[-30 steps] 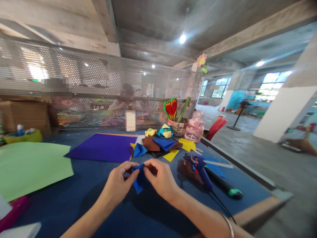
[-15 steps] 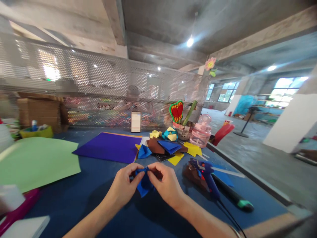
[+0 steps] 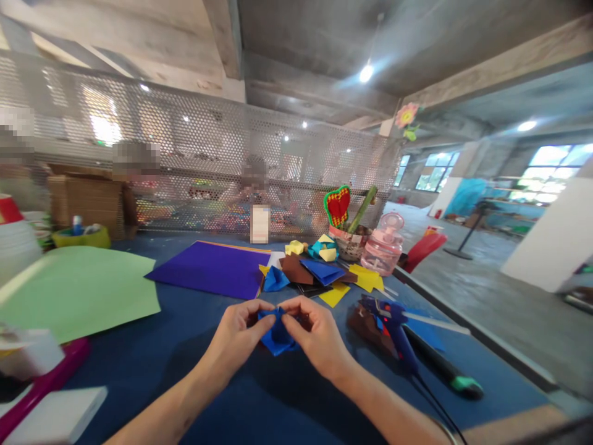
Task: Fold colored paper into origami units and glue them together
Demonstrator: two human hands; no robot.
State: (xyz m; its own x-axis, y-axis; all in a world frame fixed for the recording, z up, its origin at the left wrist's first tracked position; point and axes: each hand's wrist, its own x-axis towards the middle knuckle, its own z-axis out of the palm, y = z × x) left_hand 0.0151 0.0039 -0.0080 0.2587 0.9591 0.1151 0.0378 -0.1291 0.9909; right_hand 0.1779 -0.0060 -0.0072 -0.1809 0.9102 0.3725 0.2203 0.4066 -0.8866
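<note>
Between my hands is a small piece of folded blue paper (image 3: 277, 337), held above the dark blue tabletop (image 3: 208, 395). My left hand (image 3: 238, 327) pinches its upper left edge between thumb and fingers. On the other side, my right hand (image 3: 315, 330) pinches the upper right edge, its thumb pressed on the paper. The fingertips behind the paper are partly hidden. Just beyond my hands lies another folded blue paper piece (image 3: 276, 280), beside brown paper (image 3: 296, 270), yellow paper (image 3: 334, 295) and a flat blue sheet (image 3: 322, 271).
To the right lie a hot glue gun (image 3: 393, 324) with a cord and a black-and-green tool handle (image 3: 445, 364). Purple paper (image 3: 208, 272) and pale green paper (image 3: 83, 293) spread leftward. A pink bottle (image 3: 382, 247) and a basket (image 3: 347, 242) stand behind, before a perforated metal screen (image 3: 194, 161).
The view has shifted slightly, so the table things sit a little further right. The folded blue paper has turned a little in my fingers; both hands still pinch it.
</note>
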